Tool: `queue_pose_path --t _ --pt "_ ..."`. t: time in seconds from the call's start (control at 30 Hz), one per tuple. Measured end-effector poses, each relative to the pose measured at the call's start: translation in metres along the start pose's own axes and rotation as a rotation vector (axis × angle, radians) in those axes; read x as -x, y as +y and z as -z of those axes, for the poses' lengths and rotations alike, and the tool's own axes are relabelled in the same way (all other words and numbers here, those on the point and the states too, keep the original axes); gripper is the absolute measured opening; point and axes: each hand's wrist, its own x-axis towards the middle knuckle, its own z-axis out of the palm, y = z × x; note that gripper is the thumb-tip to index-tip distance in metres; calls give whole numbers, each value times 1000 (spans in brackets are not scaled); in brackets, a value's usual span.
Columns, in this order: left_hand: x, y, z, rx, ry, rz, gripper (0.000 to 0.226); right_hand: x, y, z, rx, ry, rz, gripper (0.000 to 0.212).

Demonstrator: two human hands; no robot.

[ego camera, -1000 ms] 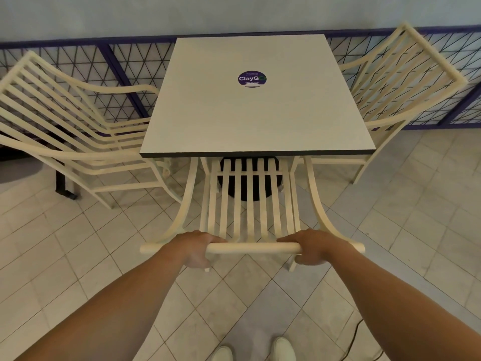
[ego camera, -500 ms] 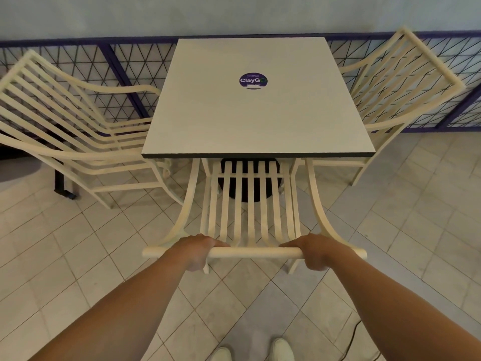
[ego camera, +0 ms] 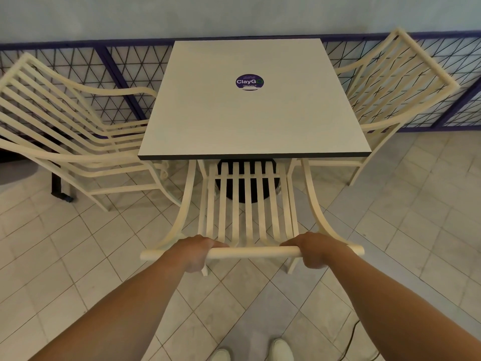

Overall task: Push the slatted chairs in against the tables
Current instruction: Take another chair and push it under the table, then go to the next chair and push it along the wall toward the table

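Note:
A cream slatted chair (ego camera: 248,212) stands in front of me, its seat tucked under the near edge of a square white table (ego camera: 250,121). My left hand (ego camera: 194,252) and my right hand (ego camera: 313,250) both grip the chair's top back rail, one near each end. A second slatted chair (ego camera: 70,131) sits at the table's left side, angled outward. A third slatted chair (ego camera: 390,84) stands at the right side, close to the table.
A round purple sticker (ego camera: 250,82) lies on the tabletop. A purple lattice railing (ego camera: 125,79) runs along the wall behind the table. The table's dark round base (ego camera: 242,188) shows through the slats. A cable (ego camera: 354,334) trails on the tiled floor at lower right.
The chair's back rail and both hands have shifted slightly toward the table. The other two chairs have not moved.

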Motion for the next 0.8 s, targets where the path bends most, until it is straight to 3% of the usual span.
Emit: queue_pose_path --t 0.2,0.6,0.8 --pt "4 -4 -10 6 75 21 67 5 -1 -5 33 55 -35 64" --pt "61 19 -15 17 131 -18 86 56 -57 2 39 125 8 70" --pt "115 20 -23 91 135 28 75 82 -103 2 102 163 115 67"
